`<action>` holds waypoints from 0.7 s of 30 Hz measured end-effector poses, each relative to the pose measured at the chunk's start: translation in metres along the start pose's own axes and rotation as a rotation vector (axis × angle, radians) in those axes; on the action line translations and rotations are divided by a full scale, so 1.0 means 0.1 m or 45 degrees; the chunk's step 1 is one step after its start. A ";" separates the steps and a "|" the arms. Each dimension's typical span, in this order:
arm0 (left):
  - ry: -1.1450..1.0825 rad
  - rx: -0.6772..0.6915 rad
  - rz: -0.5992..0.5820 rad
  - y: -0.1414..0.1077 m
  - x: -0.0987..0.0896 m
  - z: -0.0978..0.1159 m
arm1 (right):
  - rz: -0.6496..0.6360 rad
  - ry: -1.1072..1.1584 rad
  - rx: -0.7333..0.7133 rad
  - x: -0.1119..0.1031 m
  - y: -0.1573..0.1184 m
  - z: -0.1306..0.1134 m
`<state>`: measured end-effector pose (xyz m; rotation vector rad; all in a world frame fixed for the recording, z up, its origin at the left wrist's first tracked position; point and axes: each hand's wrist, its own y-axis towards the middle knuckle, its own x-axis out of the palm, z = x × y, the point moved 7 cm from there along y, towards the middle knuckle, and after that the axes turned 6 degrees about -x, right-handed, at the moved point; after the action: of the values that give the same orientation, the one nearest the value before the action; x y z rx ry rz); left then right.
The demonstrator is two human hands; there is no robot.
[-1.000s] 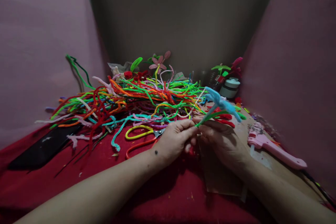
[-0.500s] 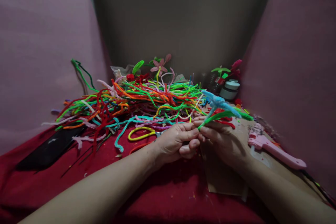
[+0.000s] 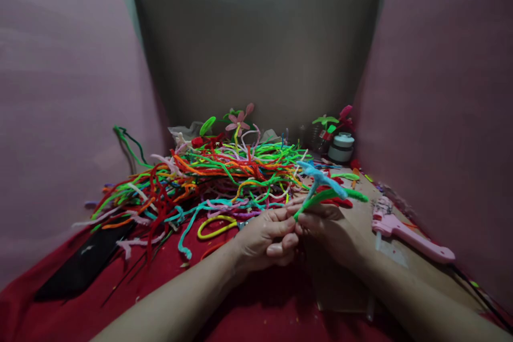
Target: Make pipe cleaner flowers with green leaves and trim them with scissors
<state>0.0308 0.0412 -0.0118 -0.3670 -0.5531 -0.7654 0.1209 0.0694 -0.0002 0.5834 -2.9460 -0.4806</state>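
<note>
Blue flower [image 3: 319, 177] shaped, green strip [image 3: 320, 196] against it, just beyond my fingers [image 3: 282, 228].
My left hand [image 3: 260, 243] and right hand [image 3: 340, 232] pinch the strip's base; what's left undone, I can't tell.

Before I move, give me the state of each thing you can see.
Left hand: fingers closed on the flower's stem
Right hand: fingers closed there too
Blue flower: held, leaning right
Scissors: partly hidden, blades unclear
Glue gun: lying down, power unclear
Jar: upright, lid on
Pipe cleaners: heaped, tangled
</note>
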 end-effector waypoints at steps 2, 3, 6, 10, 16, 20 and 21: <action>0.024 -0.011 0.010 -0.01 0.00 0.00 | -0.054 0.053 0.061 0.04 -0.01 0.02; 0.034 -0.017 0.019 -0.01 -0.01 0.00 | -0.072 0.073 0.087 0.05 -0.02 0.01; 0.056 -0.026 0.038 -0.01 -0.02 0.00 | -0.086 0.084 0.116 0.08 -0.04 -0.09; 0.078 -0.027 0.059 0.00 -0.04 -0.02 | -0.079 0.062 0.104 0.11 -0.06 -0.28; 0.101 -0.017 0.072 0.00 -0.07 -0.04 | -0.104 0.154 0.001 0.12 -0.04 -0.29; 0.152 0.029 0.143 0.02 -0.10 -0.01 | -0.048 0.240 -0.034 0.09 -0.03 -0.20; 0.181 0.046 0.182 0.03 -0.12 -0.01 | -0.023 0.236 -0.050 0.08 -0.03 -0.19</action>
<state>0.0262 0.0491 -0.0194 -0.3127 -0.4020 -0.6377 0.1175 0.0583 0.0171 0.6153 -2.7525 -0.4588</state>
